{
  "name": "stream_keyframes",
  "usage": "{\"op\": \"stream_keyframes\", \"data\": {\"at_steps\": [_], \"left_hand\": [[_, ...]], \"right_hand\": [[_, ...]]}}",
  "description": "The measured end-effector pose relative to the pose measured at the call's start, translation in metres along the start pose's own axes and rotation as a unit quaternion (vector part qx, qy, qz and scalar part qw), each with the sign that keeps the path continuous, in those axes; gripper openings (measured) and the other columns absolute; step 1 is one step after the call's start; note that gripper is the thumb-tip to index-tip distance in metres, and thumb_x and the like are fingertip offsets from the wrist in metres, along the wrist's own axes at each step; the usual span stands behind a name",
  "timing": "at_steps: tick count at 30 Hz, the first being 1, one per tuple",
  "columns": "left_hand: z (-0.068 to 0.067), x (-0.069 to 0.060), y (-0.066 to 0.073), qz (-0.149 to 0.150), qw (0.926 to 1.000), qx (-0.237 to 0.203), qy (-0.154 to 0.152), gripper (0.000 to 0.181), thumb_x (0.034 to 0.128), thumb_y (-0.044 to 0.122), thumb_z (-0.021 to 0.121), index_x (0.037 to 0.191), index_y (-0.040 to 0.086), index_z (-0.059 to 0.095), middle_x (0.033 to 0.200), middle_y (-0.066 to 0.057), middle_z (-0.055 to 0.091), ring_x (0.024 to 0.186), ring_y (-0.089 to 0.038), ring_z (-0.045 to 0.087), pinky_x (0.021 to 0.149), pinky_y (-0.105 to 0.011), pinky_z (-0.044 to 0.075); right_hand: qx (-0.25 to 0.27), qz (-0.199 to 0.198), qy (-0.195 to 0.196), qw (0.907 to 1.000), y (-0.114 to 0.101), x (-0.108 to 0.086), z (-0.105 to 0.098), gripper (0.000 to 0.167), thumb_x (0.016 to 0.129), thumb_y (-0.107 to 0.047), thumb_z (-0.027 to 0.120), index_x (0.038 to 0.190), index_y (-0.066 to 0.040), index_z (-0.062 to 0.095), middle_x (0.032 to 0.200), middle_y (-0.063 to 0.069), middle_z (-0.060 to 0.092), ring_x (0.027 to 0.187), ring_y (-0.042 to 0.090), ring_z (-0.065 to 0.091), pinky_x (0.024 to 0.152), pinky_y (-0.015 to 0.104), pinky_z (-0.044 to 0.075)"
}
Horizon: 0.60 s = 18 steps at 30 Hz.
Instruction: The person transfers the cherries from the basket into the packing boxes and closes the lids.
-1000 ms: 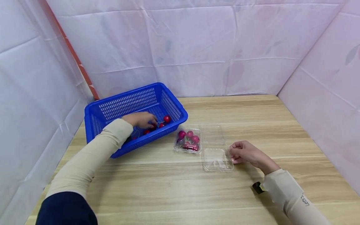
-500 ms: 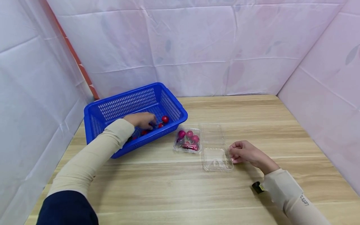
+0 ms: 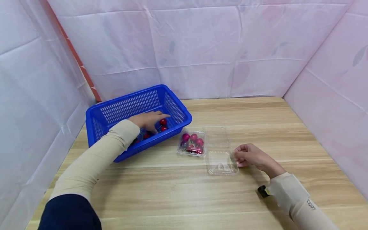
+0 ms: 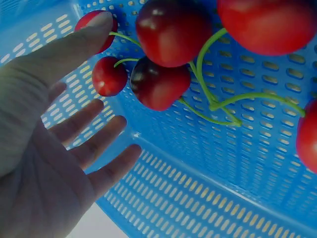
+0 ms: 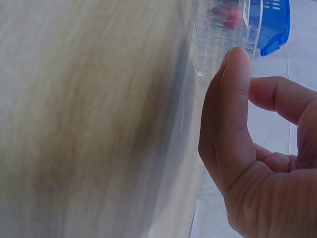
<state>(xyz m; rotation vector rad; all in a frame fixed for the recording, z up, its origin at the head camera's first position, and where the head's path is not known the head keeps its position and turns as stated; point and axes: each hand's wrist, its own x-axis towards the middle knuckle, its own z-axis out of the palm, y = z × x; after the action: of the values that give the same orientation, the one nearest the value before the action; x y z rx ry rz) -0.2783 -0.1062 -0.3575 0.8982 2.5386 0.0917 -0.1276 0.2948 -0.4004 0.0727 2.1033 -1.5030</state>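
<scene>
- Several cherries [image 4: 173, 32] lie in the blue basket [image 3: 129, 107]; crossed stems [image 4: 257, 95] could drag neighbours along.
- Left hand [image 3: 149, 120]: fingers spread apart over them; round fruit might roll from a loose grasp.
- Right hand [image 3: 253, 156]: fingers bent at the edge of the clear box [image 3: 222, 167], pinching or not I cannot tell; a knock could slide it.
- Stems show clearly only in the left wrist view; the box's open lid [image 3: 217, 137] only in the head view.

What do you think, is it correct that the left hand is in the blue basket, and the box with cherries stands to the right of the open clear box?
Not quite. The left hand is in the blue basket, but the head view shows the box with cherries standing to the left of the open clear box.
</scene>
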Motion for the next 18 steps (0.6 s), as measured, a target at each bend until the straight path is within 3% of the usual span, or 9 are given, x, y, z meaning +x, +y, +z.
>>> {"op": "stream_keyframes", "data": {"at_steps": [4,8,18], "left_hand": [[0.0024,0.0022,0.0037,0.024,0.9992,0.027,-0.014,0.065,0.086,0.017,0.072,0.144,0.016,0.044,0.145,-0.018,0.04,0.134,-0.038,0.037,0.108,-0.052,0.033],[0.0049,0.0028,0.004,0.041,0.9982,0.043,-0.005,0.048,0.0866,0.016,0.071,0.133,0.015,0.057,0.139,-0.016,0.047,0.132,-0.037,0.04,0.109,-0.054,0.03],[0.0067,0.0031,0.0043,0.055,0.9976,0.038,-0.018,0.039,0.0885,0.016,0.068,0.127,0.014,0.062,0.134,-0.015,0.051,0.127,-0.033,0.045,0.107,-0.049,0.035]], "right_hand": [[-0.001,0.002,0.002,1.0,-0.0003,-0.0004,0.0008,0.019,0.098,-0.006,0.048,0.104,0.011,0.05,0.08,0.006,0.057,0.07,0.013,0.06,0.066,0.028,0.057],[-0.002,0.002,0.005,1.0,-0.001,-0.0002,0.0022,0.019,0.098,-0.007,0.049,0.103,0.011,0.05,0.08,0.007,0.056,0.07,0.013,0.059,0.066,0.028,0.057],[-0.006,0.003,0.006,1.0,-0.0023,-0.001,0.0029,0.019,0.098,-0.007,0.049,0.103,0.011,0.05,0.08,0.007,0.056,0.07,0.013,0.059,0.066,0.028,0.057]]}}
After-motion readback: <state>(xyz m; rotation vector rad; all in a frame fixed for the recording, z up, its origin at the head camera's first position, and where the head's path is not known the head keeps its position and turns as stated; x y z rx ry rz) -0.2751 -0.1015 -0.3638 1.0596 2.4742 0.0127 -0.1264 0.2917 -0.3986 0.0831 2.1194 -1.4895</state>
